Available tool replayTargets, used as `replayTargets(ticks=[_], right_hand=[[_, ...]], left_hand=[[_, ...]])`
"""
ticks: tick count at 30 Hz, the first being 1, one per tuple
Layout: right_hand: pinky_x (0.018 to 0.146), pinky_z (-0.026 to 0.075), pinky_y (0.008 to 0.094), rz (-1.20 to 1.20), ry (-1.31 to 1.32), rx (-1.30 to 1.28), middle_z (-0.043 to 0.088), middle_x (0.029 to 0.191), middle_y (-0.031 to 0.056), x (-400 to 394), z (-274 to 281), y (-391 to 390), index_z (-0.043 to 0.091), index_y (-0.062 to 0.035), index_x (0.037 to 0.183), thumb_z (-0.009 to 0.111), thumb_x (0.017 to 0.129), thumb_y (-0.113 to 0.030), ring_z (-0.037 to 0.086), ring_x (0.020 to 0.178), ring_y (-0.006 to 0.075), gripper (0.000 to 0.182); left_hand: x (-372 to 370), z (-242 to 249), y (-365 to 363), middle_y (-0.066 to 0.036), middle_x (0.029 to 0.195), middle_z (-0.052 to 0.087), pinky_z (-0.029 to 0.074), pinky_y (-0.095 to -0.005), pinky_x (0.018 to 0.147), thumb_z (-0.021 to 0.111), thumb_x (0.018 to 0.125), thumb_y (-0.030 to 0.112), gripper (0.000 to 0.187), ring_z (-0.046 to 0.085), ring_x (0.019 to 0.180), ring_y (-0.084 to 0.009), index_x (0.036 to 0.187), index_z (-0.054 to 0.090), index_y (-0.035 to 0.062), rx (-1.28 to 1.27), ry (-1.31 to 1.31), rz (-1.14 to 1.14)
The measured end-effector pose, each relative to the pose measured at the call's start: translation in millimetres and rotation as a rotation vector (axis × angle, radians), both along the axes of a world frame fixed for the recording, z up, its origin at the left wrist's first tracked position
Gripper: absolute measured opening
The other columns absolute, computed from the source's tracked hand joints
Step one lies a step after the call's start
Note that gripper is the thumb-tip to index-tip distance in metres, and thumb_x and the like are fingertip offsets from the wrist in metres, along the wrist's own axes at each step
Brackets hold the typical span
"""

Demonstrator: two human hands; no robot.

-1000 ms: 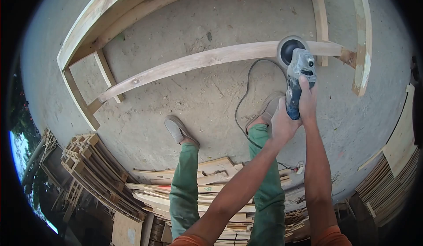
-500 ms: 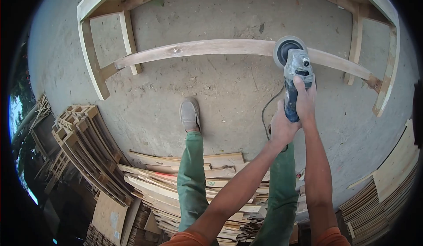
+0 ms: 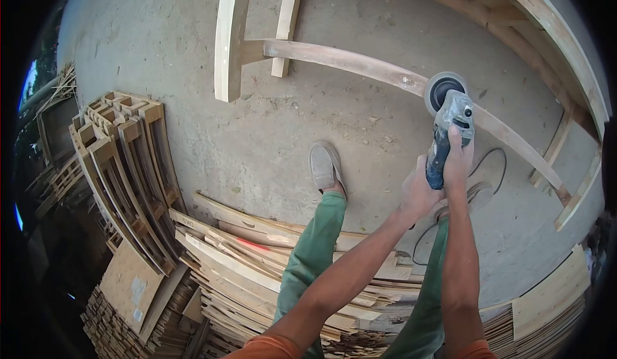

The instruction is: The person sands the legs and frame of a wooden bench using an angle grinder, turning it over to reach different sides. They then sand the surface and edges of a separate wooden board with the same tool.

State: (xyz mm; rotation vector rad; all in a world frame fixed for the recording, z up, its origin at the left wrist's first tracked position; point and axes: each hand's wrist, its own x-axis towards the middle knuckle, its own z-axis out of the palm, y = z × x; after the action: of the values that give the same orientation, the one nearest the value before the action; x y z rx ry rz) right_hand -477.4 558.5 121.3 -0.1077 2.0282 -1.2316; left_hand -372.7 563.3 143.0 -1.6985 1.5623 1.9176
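A grey and blue angle grinder [image 3: 454,111] with a round disc [image 3: 446,90] lies across a long curved wooden rail [image 3: 360,65]. The disc overlaps the rail, though whether it touches is hard to tell. My left hand [image 3: 421,188] is wrapped round the rear of the grinder's blue body. Nearer the head, my right hand [image 3: 459,156] grips the same tool, thumb on top. The rail joins the legs [image 3: 230,44] of a wooden frame [image 3: 553,18]. A dark cord loops beside my hands.
Stacked curved wooden frames [image 3: 128,160] stand at the left. A pile of wooden strips [image 3: 238,256] lies around my legs, and a plywood sheet [image 3: 553,291] rests on more strips at the lower right. My shoe [image 3: 326,166] is on the concrete floor.
The view has shifted and turned, so the wooden frame appears tilted and further right. The grinder is now closer to the knot on the rail. Both hands still hold it.
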Motion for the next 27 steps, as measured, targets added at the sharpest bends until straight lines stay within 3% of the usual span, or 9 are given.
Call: replayTargets(ticks=[7, 13, 19, 27], right_hand=[[0.090, 0.052, 0.0358, 0.082, 0.035, -0.030, 0.070, 0.114, 0.0175, 84, -3, -100, 0.056, 0.0039, 0.131, 0.071, 0.091, -0.042, 0.067, 0.100, 0.0224, 0.063], [0.091, 0.052, 0.0358, 0.151, 0.024, -0.006, 0.071, 0.112, 0.0171, 125, 7, -153, 0.056, 0.0034, 0.132, 0.072, 0.090, -0.046, 0.068, 0.099, 0.0222, 0.067], [0.088, 0.053, 0.0346, 0.113, 0.023, -0.089, 0.072, 0.109, 0.0173, 153, 1, -178, 0.056, 0.0028, 0.131, 0.074, 0.089, -0.046, 0.069, 0.096, 0.0212, 0.067], [0.085, 0.055, 0.0346, 0.204, -0.035, -0.016, 0.074, 0.104, 0.0168, 194, 7, -228, 0.057, 0.0025, 0.128, 0.078, 0.083, -0.049, 0.072, 0.092, 0.0220, 0.072]], left_hand=[[85, 0, -97, -0.024, 0.105, 0.069, 0.051, -0.0521, 0.083, 0.090, 0.070, 0.028, 0.070, 0.066, 0.102, -0.0470, 0.120, 0.046, 0.0067, -0.031, 0.006, 0.064], [126, 3, -137, -0.023, 0.110, 0.069, 0.053, -0.0471, 0.088, 0.089, 0.072, 0.029, 0.072, 0.067, 0.107, -0.0426, 0.124, 0.046, 0.0041, 0.020, 0.033, 0.177], [155, 5, -170, -0.022, 0.111, 0.070, 0.053, -0.0454, 0.088, 0.088, 0.072, 0.027, 0.070, 0.068, 0.107, -0.0407, 0.125, 0.047, 0.0036, 0.012, -0.013, 0.089], [191, 7, -204, -0.021, 0.108, 0.070, 0.053, -0.0427, 0.088, 0.087, 0.073, 0.027, 0.068, 0.072, 0.100, -0.0363, 0.124, 0.048, 0.0024, -0.013, -0.012, 0.246]])
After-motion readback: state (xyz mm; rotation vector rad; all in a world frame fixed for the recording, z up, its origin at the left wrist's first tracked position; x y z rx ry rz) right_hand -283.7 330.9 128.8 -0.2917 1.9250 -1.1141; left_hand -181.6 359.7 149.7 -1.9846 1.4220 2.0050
